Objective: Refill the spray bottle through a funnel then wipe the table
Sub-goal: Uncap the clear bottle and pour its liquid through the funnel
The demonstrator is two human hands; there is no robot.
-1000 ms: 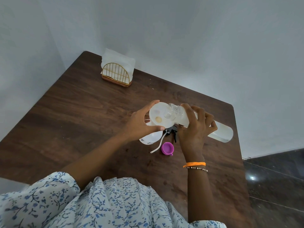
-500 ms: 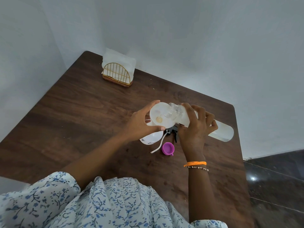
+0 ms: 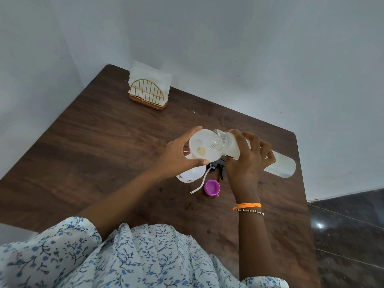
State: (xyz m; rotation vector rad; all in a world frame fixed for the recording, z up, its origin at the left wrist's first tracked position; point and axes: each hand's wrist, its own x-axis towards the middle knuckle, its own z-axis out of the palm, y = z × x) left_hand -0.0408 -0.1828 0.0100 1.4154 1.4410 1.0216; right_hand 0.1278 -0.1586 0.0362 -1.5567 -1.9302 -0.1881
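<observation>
While the brown worktop (image 3: pixel 104 154) fills most of the view, the work sits near its right side, where a long clear bottle (image 3: pixel 278 165) is tipped with its open neck over a white funnel (image 3: pixel 202 145). Compared with a second ago the neck has swung a little further over the funnel's bowl, so the pour seems to be just starting or about to; no stream can be made out. The right hand (image 3: pixel 247 161) is clamped around the long bottle near its neck. The left hand (image 3: pixel 178 156) grips the funnel's rim between thumb and fingers, steadying it on the spray bottle (image 3: pixel 191 173), whose pale body shows just below that hand. A napkin holder (image 3: pixel 148 96) stands well apart at the far corner, its paper likely meant for the wiping step, not yet begun. The black spray head (image 3: pixel 218 165) with its white tube lies under the hands, and a small purple cap (image 3: pixel 212 187) rests just beside it.
</observation>
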